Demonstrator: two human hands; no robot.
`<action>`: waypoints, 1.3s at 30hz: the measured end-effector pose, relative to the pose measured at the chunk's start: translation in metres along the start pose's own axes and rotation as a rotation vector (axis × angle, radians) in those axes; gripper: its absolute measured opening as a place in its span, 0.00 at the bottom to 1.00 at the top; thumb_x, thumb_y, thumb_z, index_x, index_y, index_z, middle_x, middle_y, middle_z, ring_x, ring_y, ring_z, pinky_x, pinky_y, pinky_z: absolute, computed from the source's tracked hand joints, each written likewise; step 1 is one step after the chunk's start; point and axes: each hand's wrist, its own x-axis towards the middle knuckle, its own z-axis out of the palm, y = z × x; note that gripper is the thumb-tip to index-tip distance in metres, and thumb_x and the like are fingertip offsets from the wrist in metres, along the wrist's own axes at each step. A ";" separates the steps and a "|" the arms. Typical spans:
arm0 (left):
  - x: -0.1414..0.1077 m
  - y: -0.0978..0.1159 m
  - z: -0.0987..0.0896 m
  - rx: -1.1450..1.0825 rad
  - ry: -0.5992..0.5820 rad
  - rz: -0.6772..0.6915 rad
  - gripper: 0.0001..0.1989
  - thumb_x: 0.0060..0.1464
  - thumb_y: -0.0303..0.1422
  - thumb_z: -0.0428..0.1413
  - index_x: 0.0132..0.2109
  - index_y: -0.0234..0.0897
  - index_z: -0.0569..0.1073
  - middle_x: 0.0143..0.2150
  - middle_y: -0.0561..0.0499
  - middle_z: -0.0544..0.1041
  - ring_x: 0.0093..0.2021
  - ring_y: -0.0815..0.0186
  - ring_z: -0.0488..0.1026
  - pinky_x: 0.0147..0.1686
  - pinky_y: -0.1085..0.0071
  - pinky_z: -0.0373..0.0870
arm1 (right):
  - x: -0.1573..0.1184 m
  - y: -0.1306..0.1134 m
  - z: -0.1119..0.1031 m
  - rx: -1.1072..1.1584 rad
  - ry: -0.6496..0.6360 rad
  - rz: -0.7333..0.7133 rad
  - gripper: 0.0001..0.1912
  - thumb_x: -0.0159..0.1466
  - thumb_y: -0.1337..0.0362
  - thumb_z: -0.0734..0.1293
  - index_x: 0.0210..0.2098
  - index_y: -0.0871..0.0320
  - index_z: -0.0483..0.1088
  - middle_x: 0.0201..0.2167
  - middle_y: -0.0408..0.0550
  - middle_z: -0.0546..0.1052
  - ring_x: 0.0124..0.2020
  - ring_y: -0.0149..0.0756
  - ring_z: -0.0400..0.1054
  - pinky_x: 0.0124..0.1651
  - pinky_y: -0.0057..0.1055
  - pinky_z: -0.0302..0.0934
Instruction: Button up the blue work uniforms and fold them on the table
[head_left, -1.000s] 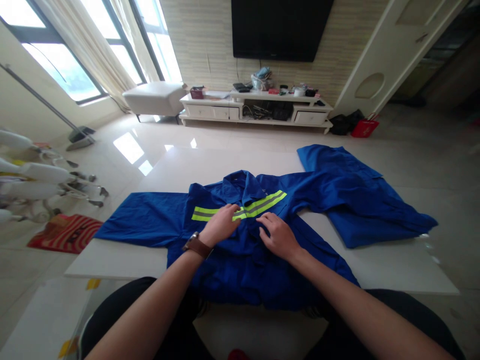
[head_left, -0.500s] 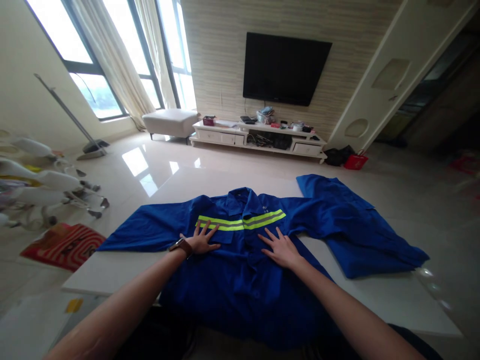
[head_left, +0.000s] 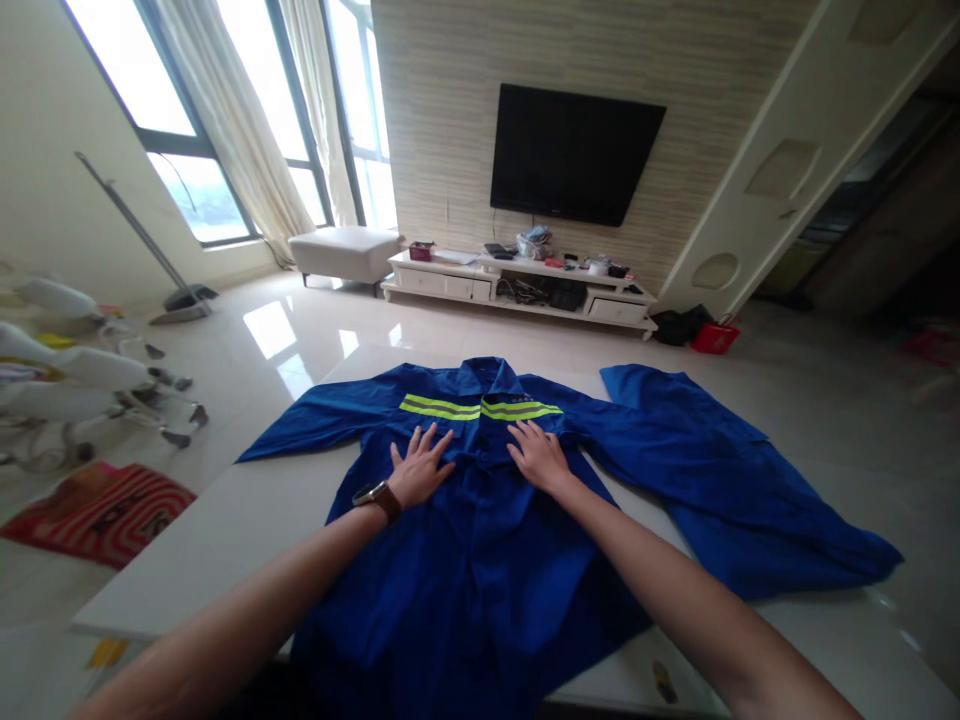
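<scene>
A blue work jacket (head_left: 480, 540) lies spread front side up on a white table (head_left: 187, 540), its collar pointing away from me. A yellow-green reflective stripe (head_left: 442, 407) crosses its chest. My left hand (head_left: 421, 470), with a watch (head_left: 377, 498) on the wrist, rests on the jacket just below the stripe, fingers spread. On the other side of the button front, my right hand (head_left: 538, 456) lies flat with fingers stretched out, close under the stripe. The jacket's lower hem runs toward me over the near table edge.
Another folded blue garment (head_left: 795, 510) lies at the table's right, partly under the jacket's sleeve. A red patterned bag (head_left: 105, 515) is on the floor at left, near white chairs (head_left: 75, 355). Beyond stand a TV cabinet (head_left: 442, 280), a television (head_left: 577, 155) and a grey bench (head_left: 345, 255).
The jacket's chest stripe now lies farther from me, and more of the lower body shows. Both hands have come down off the chest area to just below the stripe. The view has shifted slightly.
</scene>
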 end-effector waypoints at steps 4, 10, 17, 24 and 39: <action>-0.081 0.029 -0.001 -0.036 -0.439 0.087 0.47 0.57 0.53 0.54 0.75 0.50 0.39 0.78 0.45 0.30 0.74 0.34 0.24 0.59 0.20 0.38 | -0.100 0.039 -0.021 0.005 -0.143 -0.036 0.31 0.70 0.47 0.61 0.71 0.42 0.55 0.75 0.48 0.52 0.75 0.53 0.39 0.68 0.60 0.46; -0.138 0.041 0.004 0.057 -0.587 0.053 0.59 0.41 0.49 0.66 0.74 0.52 0.44 0.77 0.41 0.29 0.70 0.23 0.22 0.49 0.14 0.49 | -0.233 0.067 -0.041 0.009 -0.583 -0.054 0.56 0.48 0.49 0.79 0.71 0.35 0.52 0.76 0.51 0.45 0.74 0.70 0.36 0.67 0.67 0.44; -0.141 0.048 -0.003 0.064 -0.486 0.077 0.41 0.49 0.45 0.60 0.70 0.47 0.63 0.74 0.35 0.53 0.71 0.27 0.50 0.55 0.28 0.62 | -0.286 0.014 -0.061 -0.107 -0.435 -0.171 0.20 0.57 0.76 0.62 0.45 0.55 0.76 0.43 0.53 0.78 0.46 0.47 0.74 0.48 0.38 0.66; -0.135 0.056 -0.012 0.014 -0.254 0.286 0.27 0.56 0.39 0.54 0.63 0.46 0.70 0.70 0.42 0.61 0.70 0.45 0.56 0.64 0.41 0.61 | -0.332 0.032 -0.086 0.423 -0.511 0.004 0.11 0.59 0.59 0.71 0.41 0.49 0.80 0.44 0.45 0.80 0.47 0.43 0.74 0.52 0.36 0.66; -0.094 0.075 0.012 0.130 -0.160 0.353 0.29 0.60 0.37 0.52 0.68 0.45 0.65 0.72 0.43 0.61 0.71 0.46 0.57 0.68 0.40 0.52 | -0.278 0.261 -0.123 1.264 0.651 1.247 0.10 0.61 0.63 0.66 0.43 0.55 0.65 0.36 0.51 0.72 0.29 0.34 0.72 0.33 0.30 0.73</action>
